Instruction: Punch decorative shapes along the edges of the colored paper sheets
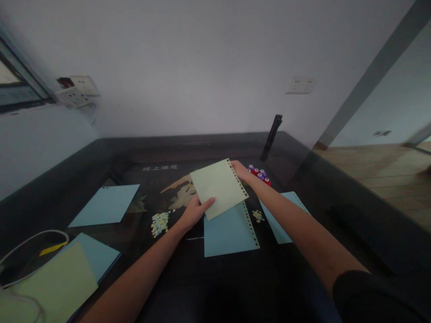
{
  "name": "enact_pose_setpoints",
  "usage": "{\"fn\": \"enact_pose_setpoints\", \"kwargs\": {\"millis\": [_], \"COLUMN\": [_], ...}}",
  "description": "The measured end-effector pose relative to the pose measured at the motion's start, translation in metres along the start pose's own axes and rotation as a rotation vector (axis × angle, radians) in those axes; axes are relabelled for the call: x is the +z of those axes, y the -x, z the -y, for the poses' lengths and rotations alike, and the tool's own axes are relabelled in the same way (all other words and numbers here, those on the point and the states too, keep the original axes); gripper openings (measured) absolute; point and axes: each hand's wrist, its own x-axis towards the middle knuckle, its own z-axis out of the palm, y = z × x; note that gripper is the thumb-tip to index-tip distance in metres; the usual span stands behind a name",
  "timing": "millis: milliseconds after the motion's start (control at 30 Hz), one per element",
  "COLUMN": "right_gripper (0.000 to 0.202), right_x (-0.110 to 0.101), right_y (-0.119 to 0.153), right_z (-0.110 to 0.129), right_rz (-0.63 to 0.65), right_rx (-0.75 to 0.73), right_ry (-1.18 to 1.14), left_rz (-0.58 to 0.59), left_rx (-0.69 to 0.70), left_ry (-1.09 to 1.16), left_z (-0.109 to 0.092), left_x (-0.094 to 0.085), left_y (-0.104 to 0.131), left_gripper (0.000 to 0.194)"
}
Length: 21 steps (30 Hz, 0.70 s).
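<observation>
A pale yellow-green sheet of paper (220, 186) with a row of punched holes along its right edge is held up and tilted over the table. My left hand (195, 211) grips its lower left edge, thumb on top. At its upper right edge, my right hand (239, 170) is closed on the sheet, most of the fingers hidden behind it. Below lies a blue sheet (229, 237), also punched along its right side and partly covered. Small piles of punched paper dots (160, 223) and more dots (258, 216) lie to either side.
Another blue sheet (106, 205) lies left, and a punched one (278, 224) sits under my right forearm. Green paper (57, 287), blue paper and a white cable (33, 240) occupy the front left. Purple and red round objects (259, 173) and a black upright bar (272, 134) stand behind.
</observation>
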Motion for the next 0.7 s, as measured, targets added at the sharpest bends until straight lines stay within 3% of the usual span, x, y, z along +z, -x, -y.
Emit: {"fn": "enact_pose_setpoints", "kwargs": {"millis": [100,267,333,700], "right_gripper": [0.021,0.013,0.014,0.042], "right_x": [-0.001,0.003,0.008,0.031], "right_y": [-0.002,-0.005,-0.005,-0.005], "right_z": [-0.009,-0.015,-0.015,0.000], "right_rz": [0.006,-0.044,-0.081,-0.113], "right_rx": [0.010,0.032,0.051,0.204], "right_ry": [0.061,0.231,0.307,0.592], "left_rz": [-0.046,-0.329,-0.392,-0.405], "left_rx": [0.009,0.091,0.102,0.091], "left_ry": [0.083,0.441,0.512,0.536], "left_z": [0.002,-0.008,-0.013,-0.015], "left_x": [-0.001,-0.003,-0.004,-0.003], "left_y": [-0.005,-0.015,-0.017,-0.015], "left_gripper": [0.032,0.021,0.018,0.012]}}
